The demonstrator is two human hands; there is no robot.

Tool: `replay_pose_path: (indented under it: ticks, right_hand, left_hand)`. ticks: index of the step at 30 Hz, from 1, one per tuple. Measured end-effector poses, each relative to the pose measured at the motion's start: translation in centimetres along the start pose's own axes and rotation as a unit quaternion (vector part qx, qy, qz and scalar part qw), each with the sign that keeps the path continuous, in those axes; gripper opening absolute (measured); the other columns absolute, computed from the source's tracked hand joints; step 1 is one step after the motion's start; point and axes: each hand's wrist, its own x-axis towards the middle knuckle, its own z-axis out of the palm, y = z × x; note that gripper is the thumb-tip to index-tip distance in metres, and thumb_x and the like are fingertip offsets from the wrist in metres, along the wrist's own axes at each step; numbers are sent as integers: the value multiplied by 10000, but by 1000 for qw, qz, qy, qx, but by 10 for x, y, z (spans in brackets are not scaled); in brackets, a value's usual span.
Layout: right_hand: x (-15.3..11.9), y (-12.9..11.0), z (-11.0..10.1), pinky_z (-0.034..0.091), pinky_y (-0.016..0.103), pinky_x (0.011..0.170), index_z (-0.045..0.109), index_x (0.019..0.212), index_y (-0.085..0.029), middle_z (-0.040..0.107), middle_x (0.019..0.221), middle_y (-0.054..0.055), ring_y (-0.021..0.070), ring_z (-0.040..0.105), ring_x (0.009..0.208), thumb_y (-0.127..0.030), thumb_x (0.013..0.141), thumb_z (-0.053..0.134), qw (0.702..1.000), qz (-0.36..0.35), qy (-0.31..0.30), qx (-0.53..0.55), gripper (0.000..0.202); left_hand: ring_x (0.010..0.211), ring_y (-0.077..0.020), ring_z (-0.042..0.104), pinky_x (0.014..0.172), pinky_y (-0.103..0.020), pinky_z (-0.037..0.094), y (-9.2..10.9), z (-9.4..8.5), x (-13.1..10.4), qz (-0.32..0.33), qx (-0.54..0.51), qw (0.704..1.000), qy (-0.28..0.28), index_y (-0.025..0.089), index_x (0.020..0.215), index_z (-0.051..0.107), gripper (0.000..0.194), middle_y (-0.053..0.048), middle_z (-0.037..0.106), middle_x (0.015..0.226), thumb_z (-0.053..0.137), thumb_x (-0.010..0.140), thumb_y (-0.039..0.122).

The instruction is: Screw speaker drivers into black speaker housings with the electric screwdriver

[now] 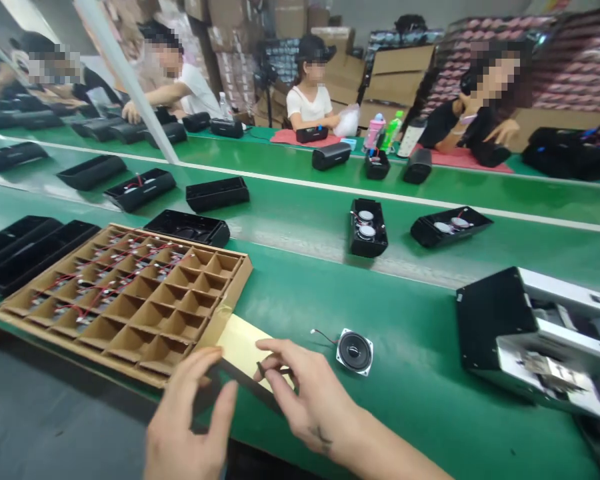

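Observation:
My left hand (190,413) is open near the table's front edge, its thumb and fingers apart with nothing between them. Between the thumb and fingertips of my right hand (310,393) is a small thin black strip (261,369); its exact kind is unclear. Under and behind both hands lies a pale yellow sheet (243,337), partly covered by my fingers. Right of my right hand, a loose speaker (355,351) rests face up on the green table, its short wire pointing left. A cardboard divider tray (250,267) stands left of the sheet, with wired parts in many compartments.
At the right stands a black and silver machine (485,333). Black speaker housings (369,230) sit along the green belt (290,213), some with speakers inside. More housings (25,250) lie left of the tray. Several people work across the belt, near a slanted white post (130,80).

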Motion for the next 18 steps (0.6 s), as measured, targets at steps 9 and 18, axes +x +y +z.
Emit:
replay_pose_path:
  ticks: [9,18]
  right_hand:
    - [-56,-8,-51,640,430,857,411,1513,-190,747,1099,110,263,718,976,-130,1033,494,983,50,42,-173,491]
    - [-76,-5,-66,642,431,845,280,1603,-146,752,1130,141,266,711,976,-150,1067,454,973,30,58,-220,564]
  left_hand:
    - [626,-145,655,576,-261,561,76,44,14,16,-228,955,-189,264,877,693,157,-2,721,820,605,1000,308]
    - [722,-141,686,571,-233,552,93,57,14,42,-248,940,-231,273,960,753,121,-8,739,911,639,982,241]
